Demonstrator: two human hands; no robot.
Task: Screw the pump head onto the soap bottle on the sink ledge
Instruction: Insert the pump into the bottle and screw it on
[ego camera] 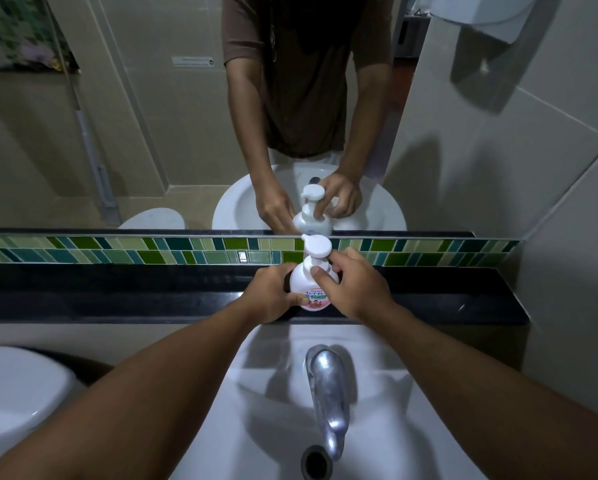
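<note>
Soap bottle point(308, 285) upright on black ledge point(152, 299), 12 o'clock of faucet point(328, 393). Left hand point(273, 296) wraps bottle body; right hand point(353, 289) fingers pinch pump head point(317, 247) collar.

White soap bottle point(308, 285) stands upright on the black sink ledge point(117, 299), white pump head point(317, 247) on top.

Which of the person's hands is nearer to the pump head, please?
Right. The right hand has fingers at the collar just under the pump head; the left hand grips the soap bottle lower down.
</note>
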